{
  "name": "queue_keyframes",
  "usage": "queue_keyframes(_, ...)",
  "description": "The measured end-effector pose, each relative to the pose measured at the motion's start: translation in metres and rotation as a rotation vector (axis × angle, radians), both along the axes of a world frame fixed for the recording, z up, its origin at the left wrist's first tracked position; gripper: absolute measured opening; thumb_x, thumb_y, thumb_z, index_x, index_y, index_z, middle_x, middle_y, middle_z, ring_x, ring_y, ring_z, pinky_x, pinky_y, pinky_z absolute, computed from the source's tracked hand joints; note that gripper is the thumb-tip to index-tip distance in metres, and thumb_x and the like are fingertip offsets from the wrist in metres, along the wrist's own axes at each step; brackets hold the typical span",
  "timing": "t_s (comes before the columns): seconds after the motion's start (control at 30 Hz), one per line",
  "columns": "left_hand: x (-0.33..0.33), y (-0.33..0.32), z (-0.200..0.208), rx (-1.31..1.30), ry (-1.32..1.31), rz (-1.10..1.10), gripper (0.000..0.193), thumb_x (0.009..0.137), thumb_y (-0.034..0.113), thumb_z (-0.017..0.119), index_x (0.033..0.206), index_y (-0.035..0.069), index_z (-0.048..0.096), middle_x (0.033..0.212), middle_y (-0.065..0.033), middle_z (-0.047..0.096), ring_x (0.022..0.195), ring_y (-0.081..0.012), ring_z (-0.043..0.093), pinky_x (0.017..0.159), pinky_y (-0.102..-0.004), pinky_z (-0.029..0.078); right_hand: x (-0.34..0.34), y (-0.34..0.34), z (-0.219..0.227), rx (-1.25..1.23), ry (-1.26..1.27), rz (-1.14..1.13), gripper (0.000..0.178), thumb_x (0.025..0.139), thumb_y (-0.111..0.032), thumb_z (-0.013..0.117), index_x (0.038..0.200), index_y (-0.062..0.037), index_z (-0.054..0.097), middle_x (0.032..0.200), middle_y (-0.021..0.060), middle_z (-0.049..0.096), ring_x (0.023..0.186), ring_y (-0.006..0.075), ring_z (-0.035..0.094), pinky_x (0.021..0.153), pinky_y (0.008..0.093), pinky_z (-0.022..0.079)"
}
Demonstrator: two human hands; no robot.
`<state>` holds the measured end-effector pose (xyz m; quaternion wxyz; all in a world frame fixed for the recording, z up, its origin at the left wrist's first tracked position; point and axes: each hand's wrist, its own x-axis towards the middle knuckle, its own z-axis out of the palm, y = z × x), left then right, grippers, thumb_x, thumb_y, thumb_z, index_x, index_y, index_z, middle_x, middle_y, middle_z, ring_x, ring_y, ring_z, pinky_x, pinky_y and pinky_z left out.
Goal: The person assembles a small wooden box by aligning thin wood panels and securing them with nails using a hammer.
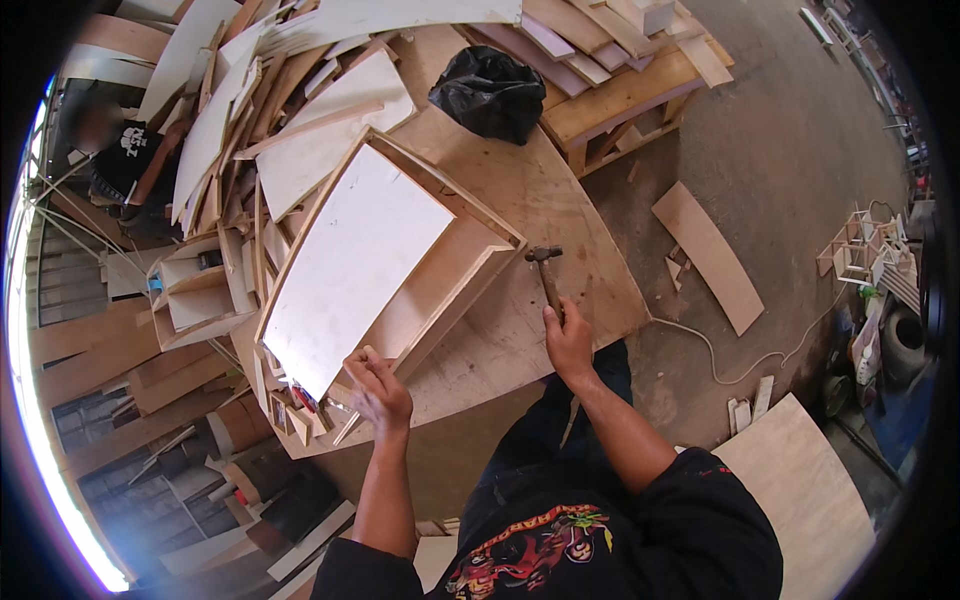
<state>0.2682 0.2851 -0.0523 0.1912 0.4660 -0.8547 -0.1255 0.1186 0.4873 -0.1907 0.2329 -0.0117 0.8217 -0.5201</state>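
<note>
On the plywood tabletop (590, 240) lies a shallow wooden box frame (455, 300), tilted to my view, with a white panel (350, 260) inside covering part of it. My right hand (570, 345) is wrapped round the wooden handle of a hammer (547, 270). Its metal head points away from me, just right of the frame's corner. My left hand (380, 392) is at the frame's near edge, its fingers bent and drawn together. Whatever is between those fingertips, if anything, is too small to make out.
A black plastic bag (490, 95) sits on the table's far side. Wood offcuts and boards (340, 110) pile up at the far left, near another person (130, 150). Small tools and scraps (305, 410) lie at the near left corner. A board (708, 255) and a cable (715, 360) lie on the floor.
</note>
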Motion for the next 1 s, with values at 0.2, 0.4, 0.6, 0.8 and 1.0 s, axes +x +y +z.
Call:
queue_keyframes(0.2,0.004,-0.003,-0.005,-0.001,0.001,0.008,0.02,0.107,0.027,0.047,0.103,0.008,0.051,0.076,-0.0089,0.069,0.068,-0.0309,0.067,0.059,-0.0445,0.046,0.003,0.008,0.004,0.283,0.258,0.151,0.033,0.091,-0.025,0.068,0.116,-0.0054,0.065,0.095,0.0194,0.067,0.088,0.0404,0.064,0.077,0.0495,0.051)
queue_keyframes(0.4,-0.006,0.003,0.007,-0.017,-0.051,0.053,0.021,0.107,0.03,0.047,0.103,0.009,0.052,0.076,-0.0091,0.07,0.068,-0.0308,0.068,0.06,-0.0433,0.047,-0.003,0.011,0.018,0.364,0.63,0.16,0.036,0.083,-0.023,0.073,0.116,-0.0072,0.066,0.102,0.0144,0.063,0.097,0.0376,0.059,0.084,0.047,0.049)
queue_keyframes(0.6,-0.006,0.005,0.01,0.029,0.07,-0.01,0.025,0.105,0.033,0.052,0.102,0.008,0.055,0.079,-0.0079,0.072,0.072,-0.0287,0.069,0.064,-0.042,0.049,-0.002,-0.018,0.104,-0.131,0.843,0.267,0.026,0.083,-0.016,0.073,0.107,-0.008,0.068,0.093,0.0094,0.063,0.095,0.0321,0.06,0.084,0.0437,0.049)
queue_keyframes(0.8,0.003,-0.002,-0.005,0.032,0.114,0.018,0.019,0.099,0.027,0.061,0.103,0.009,0.061,0.084,-0.0077,0.074,0.078,-0.0271,0.071,0.069,-0.0403,0.052,0.02,-0.097,0.18,-0.388,1.059,0.498,0.011,0.083,-0.016,0.07,0.091,-0.0091,0.07,0.091,0.0076,0.068,0.093,0.0286,0.06,0.093,0.0408,0.047)
queue_keyframes(1.0,0.006,-0.007,-0.015,0.015,0.17,0.015,0.016,0.086,0.015,0.068,0.102,0.015,0.067,0.083,-0.0093,0.073,0.078,-0.03,0.072,0.066,-0.0433,0.054,0.02,-0.137,0.176,-0.195,0.865,0.904,0.02,0.083,-0.019,0.072,0.102,-0.0119,0.073,0.099,0.0037,0.073,0.104,0.0237,0.06,0.1,0.0414,0.043)
